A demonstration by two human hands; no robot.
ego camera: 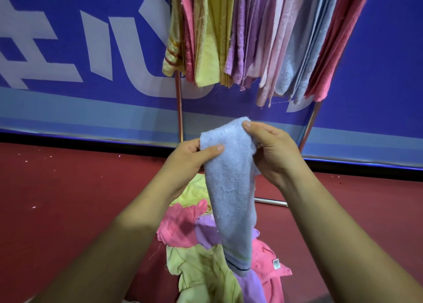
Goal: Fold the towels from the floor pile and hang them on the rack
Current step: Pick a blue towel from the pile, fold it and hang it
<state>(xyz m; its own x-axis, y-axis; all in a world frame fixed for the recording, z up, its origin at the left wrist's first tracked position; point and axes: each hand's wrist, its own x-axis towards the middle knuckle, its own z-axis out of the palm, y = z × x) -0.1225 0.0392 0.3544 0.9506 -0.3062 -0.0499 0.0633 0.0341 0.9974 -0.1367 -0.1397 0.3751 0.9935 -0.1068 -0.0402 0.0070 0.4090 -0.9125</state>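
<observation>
Closest to me, the pile (196,268) of yellow, pink and purple towels lies on the red floor (68,199). Just above it, both hands hold up the blue towel (231,188) by its top edge. The left grip (183,158) pinches the top left part, thumb in front and fingers curled behind. The right grip (274,151) pinches the top right corner the same way. The towel hangs long and narrow, its striped end over the pile. Behind it stands the rack (179,101), full of hung towels (251,39). Farthest back is a blue wall (91,50).
</observation>
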